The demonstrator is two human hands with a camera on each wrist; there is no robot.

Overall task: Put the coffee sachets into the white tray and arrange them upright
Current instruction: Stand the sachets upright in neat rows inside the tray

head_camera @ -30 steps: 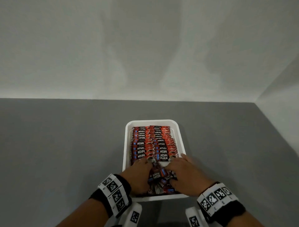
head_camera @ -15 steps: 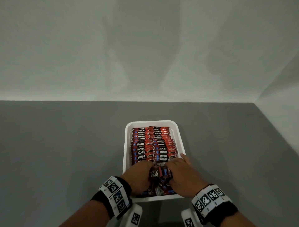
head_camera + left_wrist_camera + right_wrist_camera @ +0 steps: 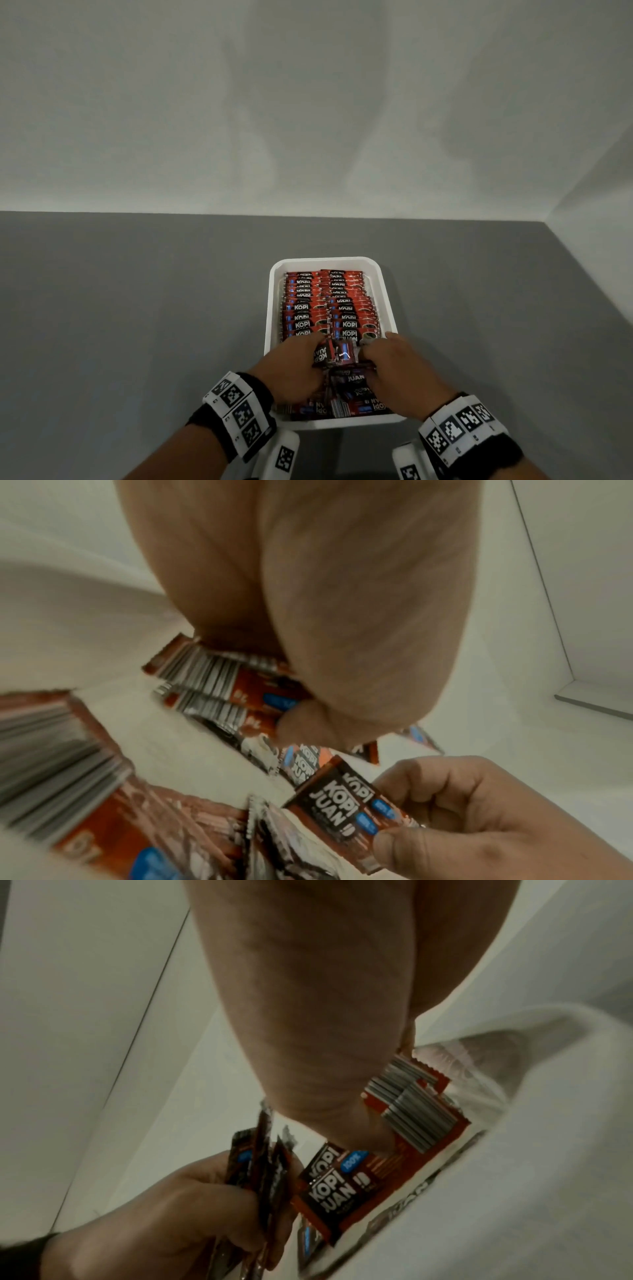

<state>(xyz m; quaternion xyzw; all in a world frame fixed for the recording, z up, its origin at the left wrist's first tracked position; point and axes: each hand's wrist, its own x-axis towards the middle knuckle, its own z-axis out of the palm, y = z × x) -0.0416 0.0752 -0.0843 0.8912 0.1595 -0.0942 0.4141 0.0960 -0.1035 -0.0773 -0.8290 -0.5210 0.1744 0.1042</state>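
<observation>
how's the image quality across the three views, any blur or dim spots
Head view: sharp but dim, soft shadows on the wall, white tray and standing sachets readable. Left wrist view: streaked blur on the loose sachets at lower left, the left hand close and soft. Right wrist view: dark and grainy, the tray rim bulges, the right hand fills the top.

The setting looks like a bare recording booth or lab bench rather than a home or shop. A plain grey tabletop (image 3: 137, 325) fills the lower half of the head view, closed in by blank white walls (image 3: 308, 102) behind and at the right edge. Both wrists carry bands printed with black-and-white marker squares (image 3: 239, 407), which suggests tracking gear.
</observation>
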